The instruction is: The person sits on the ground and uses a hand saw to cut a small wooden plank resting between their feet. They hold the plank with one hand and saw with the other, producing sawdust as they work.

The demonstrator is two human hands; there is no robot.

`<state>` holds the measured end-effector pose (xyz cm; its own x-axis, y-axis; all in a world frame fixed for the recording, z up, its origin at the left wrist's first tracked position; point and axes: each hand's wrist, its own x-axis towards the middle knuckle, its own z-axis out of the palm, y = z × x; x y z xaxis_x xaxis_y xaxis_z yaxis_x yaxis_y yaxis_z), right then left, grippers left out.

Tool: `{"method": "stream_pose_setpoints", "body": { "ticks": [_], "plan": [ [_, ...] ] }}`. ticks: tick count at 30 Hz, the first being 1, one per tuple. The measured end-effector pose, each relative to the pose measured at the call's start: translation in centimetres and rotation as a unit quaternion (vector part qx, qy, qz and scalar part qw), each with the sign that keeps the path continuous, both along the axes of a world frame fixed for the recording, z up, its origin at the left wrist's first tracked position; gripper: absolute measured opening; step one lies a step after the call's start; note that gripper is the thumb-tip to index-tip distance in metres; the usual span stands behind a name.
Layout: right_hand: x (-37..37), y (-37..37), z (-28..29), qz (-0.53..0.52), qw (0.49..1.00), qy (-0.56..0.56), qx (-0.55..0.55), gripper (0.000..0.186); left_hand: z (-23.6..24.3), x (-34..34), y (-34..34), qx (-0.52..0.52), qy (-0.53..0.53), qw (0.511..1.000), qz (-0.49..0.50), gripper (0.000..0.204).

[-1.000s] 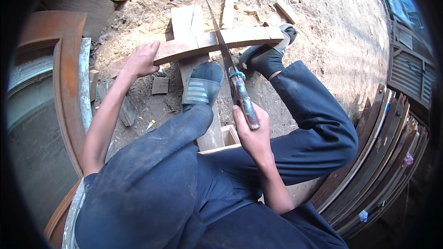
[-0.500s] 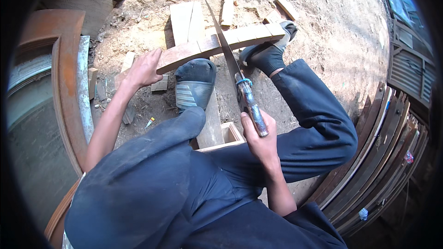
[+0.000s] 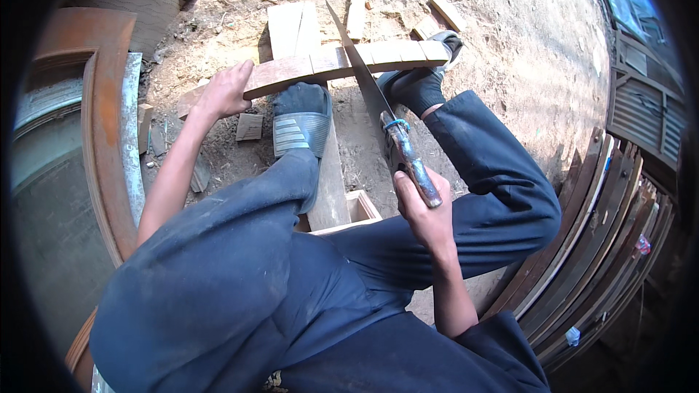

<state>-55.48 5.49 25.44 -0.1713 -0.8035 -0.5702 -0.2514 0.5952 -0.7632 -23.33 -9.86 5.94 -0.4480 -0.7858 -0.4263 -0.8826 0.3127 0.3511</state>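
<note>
We find the left hand [image 3: 227, 92] closed over a curved wooden piece [image 3: 291, 70] near its left end, a short length of which projects beyond that hand on the far side from the body. The remainder runs away to the right of the left hand and bears several crosswise lines; we cannot tell how deep these go.

We record the right hand [image 3: 424, 204] wrapped around the handle of a saw [image 3: 370, 87]. A blue tie circles the handle ahead of the fingers. The blade points up and leftward from the right hand and crosses the curved piece; we cannot tell whether its teeth are in the wood.

To the right of the left hand we note the left foot [image 3: 300, 127], in a striped sandal, close to the piece. Ahead of the right hand is the right foot [image 3: 419, 91], near the piece's right end.

Below the left hand, slightly to its right, lies a small block [image 3: 249, 127]. A brown frame [image 3: 109, 138] stands left of that hand; stacked planks [image 3: 575, 240] lie well to the right of the right hand.
</note>
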Motion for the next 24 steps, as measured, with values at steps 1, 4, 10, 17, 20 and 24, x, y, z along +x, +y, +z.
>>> {"method": "stream_pose_setpoints", "body": {
  "ticks": [1,4,10,17,20,24],
  "plan": [
    [0.1,-0.1,-0.9,0.003,1.000,0.006,-0.014,0.018,0.0,-0.2,-0.3,0.008,0.003,1.000,0.000,0.062],
    [1.0,-0.8,-2.6,0.011,0.999,0.007,-0.039,0.020,-0.5,0.4,-0.1,-0.023,0.022,1.000,-0.002,0.062],
    [1.0,0.3,0.1,-0.001,1.000,-0.023,0.005,0.020,0.2,0.3,0.0,-0.004,0.010,1.000,0.009,0.057],
    [1.6,-1.1,-1.2,0.014,1.000,0.005,-0.004,0.019,0.4,-0.1,0.1,0.012,-0.004,1.000,0.006,0.066],
    [1.5,-0.5,-0.2,0.020,1.000,0.006,0.011,0.019,0.3,0.0,0.2,-0.004,0.015,1.000,0.010,0.055],
    [0.8,1.2,0.2,0.006,1.000,0.009,0.011,0.019,0.4,0.2,0.1,-0.011,0.034,0.999,-0.002,0.055]
  ]
}}
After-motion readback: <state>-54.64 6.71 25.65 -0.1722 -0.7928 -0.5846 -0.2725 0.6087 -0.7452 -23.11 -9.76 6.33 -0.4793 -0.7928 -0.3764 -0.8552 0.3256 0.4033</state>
